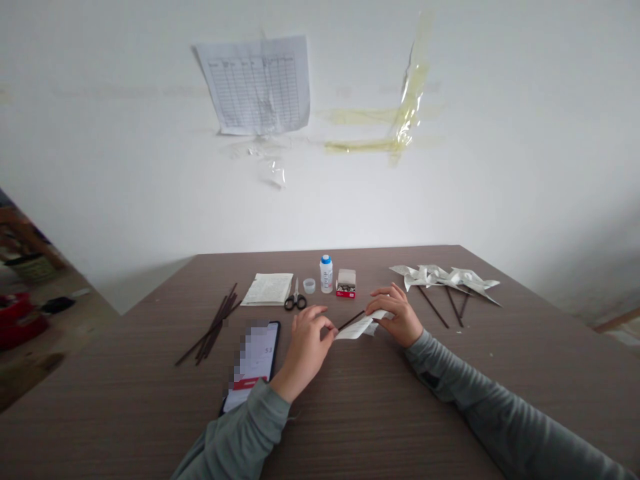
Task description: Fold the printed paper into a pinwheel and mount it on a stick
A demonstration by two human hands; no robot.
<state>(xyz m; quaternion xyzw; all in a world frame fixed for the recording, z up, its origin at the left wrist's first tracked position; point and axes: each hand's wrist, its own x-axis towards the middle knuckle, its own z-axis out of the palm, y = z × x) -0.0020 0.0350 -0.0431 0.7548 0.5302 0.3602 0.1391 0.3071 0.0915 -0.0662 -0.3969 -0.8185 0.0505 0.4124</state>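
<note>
My left hand (309, 341) pinches the left corner of a printed piece of paper (354, 329) above the table. The fingers of my right hand (397, 315) are closed on its other end. Just behind the paper's upper edge runs a thin dark stick (351, 321); whether a hand holds it too, I cannot tell. Past my hands stand a white bottle with a blue cap (327, 275) and a small open red box of pins (346, 285). Black-handled scissors (295, 301) lie beyond my left hand, beside a small clear cup (309, 286).
Paper pinwheels on dark sticks (431, 276) lie at the back right. A stack of printed paper squares (268, 289) and several loose dark sticks (214, 325) are on the left. A phone (253, 365) lies beside my left forearm. The wall (320, 207) rises behind the table (380, 413).
</note>
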